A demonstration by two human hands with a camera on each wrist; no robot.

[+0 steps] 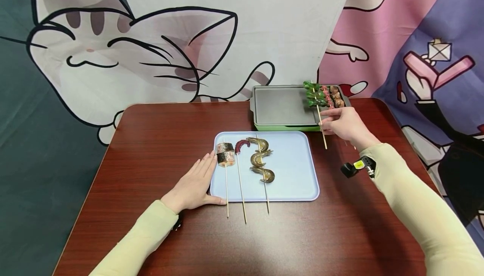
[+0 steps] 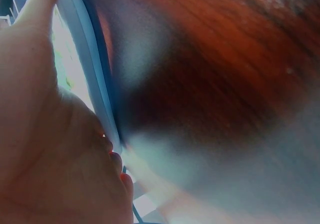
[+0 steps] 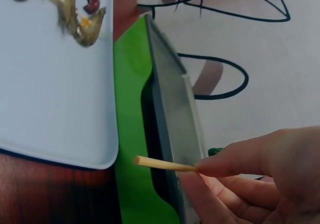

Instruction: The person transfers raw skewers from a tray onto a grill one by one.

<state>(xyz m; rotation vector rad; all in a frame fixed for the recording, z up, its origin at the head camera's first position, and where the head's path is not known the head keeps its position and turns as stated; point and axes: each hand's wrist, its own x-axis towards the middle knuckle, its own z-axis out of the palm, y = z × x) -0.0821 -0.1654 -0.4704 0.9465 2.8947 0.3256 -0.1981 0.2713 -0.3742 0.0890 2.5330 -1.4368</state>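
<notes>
My right hand [image 1: 345, 125] pinches the wooden stick [image 3: 165, 164] of a green vegetable skewer [image 1: 314, 95] between thumb and fingers. Its glossy green pieces are over the right part of a flat grey grill plate [image 1: 281, 108] with a green base, beside a skewer of small red pieces [image 1: 326, 95] and one of brown chunks [image 1: 335, 95]. At the left edge of a pale blue tray [image 1: 293, 162] rests my left hand [image 1: 193, 183], fingers straight along the side and thumb at the front corner. Its palm [image 2: 60, 149] faces the rim in the left wrist view.
On the tray lie a fish skewer [image 1: 225, 155], a dark red tentacle skewer [image 1: 242, 145] and a shrimp skewer [image 1: 261, 158], their sticks jutting over the front edge. The grill stands behind the tray on a brown wooden table [image 1: 159, 141]. A cartoon-printed cloth [image 1: 295, 24] hangs behind.
</notes>
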